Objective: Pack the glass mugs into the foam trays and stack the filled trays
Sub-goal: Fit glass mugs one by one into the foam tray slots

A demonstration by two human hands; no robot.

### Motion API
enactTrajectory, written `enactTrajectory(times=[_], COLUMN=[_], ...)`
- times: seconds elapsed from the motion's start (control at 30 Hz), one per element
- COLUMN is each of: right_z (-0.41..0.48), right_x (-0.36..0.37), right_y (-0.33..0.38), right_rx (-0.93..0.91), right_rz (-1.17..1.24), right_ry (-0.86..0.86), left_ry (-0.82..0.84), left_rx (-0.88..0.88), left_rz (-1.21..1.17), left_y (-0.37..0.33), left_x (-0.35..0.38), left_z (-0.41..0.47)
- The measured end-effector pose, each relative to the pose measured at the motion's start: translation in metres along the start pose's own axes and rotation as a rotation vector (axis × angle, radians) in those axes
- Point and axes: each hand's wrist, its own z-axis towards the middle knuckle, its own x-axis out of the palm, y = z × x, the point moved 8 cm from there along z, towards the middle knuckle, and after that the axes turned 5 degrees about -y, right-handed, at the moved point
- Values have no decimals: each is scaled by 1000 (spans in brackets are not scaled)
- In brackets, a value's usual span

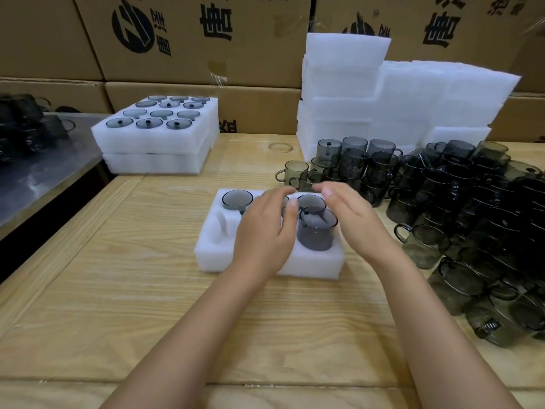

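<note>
Flanking the smoky grey glass mug [317,231] that stands half-sunk in the near-right pocket of the white foam tray [212,252] on the wooden worktop [147,290], the left hand [265,228] and right hand [351,214] hover slack-fingered and empty, probably ready to seat it fully.

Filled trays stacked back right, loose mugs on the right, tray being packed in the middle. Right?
No: the head view shows the filled trays stacked back left, not back right. Loose mugs on the right and the tray being packed in the middle hold.
</note>
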Motion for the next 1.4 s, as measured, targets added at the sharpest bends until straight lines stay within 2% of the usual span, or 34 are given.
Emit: enactTrajectory(times=[0.07, 0.13, 0.27, 0.33, 0.4, 0.5, 0.63, 0.73, 0.8, 0.87, 0.93, 1.0, 1.1, 1.2, 1.3, 1.4], right_z=[14, 25, 18, 8, 2, 1, 2, 5, 7, 7, 8, 8, 7, 1, -7, -22], right_x=[8, 36, 67, 70, 70, 70, 70, 71, 70, 70, 71, 71, 69, 62, 34, -28], right_y=[10, 16, 4, -6, -14, -18, -19, -23, -25, -28, -30, -32, -32, -15, 9, 3], right_rx=[-50, -104, -124, -151, -114, -75, -75, -34, 1, 10, 5, 5, 8, -53, -146, -109], right_rz=[-217, -443, -840, -944, -1015, -1017, -982, -869, -804, -799, -795, -786, -751, -622, -444, -659], right_ry=[36, 245, 556, 584, 578, 580, 561, 508, 461, 453, 455, 457, 451, 348, 61, -329], left_ry=[-3, 52, 373, 501, 546, 591, 538, 275, 15, -162, -246, -233, -105, -83, -88, -95], left_rx=[31, 52, 49, 62, 87, 61, 105, 171, 61, -227, -543, -725, -698, -677, -652, -642], left_rz=[-68, -88, -11, 146, 282, 302, 463, 528, 339, -40, -559, -804, -845, -873, -884, -895], left_y=[-14, -24, -20, -5, 7, 13, 6, 8, 30, 74, 117, 139, 143, 143, 142, 138], left_x=[0, 8, 45, 63, 72, 74, 63, 24, -24, -64, -71, -57, -43, -44, -47, -48], left_z=[12, 24, 31, 21, 15, 16, 15, 19, 28, 28, 14, -4, -9, -8, -9, -9])
